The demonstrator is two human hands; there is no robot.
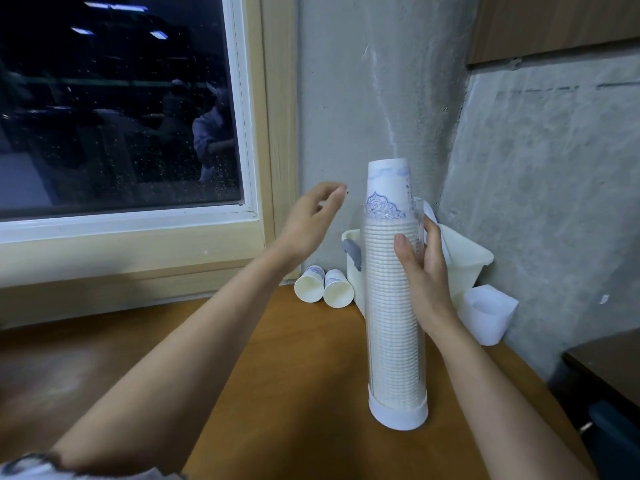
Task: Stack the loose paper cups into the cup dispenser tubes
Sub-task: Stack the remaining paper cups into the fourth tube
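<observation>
A clear dispenser tube (388,341) stands upright on the wooden table, packed with stacked white paper cups. The top cup (389,185), upside down with a blue pattern, sticks out above the tube's rim. My right hand (420,271) grips the tube's upper part, thumb in front and fingers behind. My left hand (311,220) hovers in the air left of the top cup, fingers relaxed, holding nothing. Two loose paper cups (323,288) lie on their sides by the wall, mouths toward me.
A cream plastic bin (467,261) with a grey handle stands behind the tube in the corner. A white plastic cap or holder (488,313) sits to its right. A window fills the left; concrete walls close the corner. A dark object sits at the lower right.
</observation>
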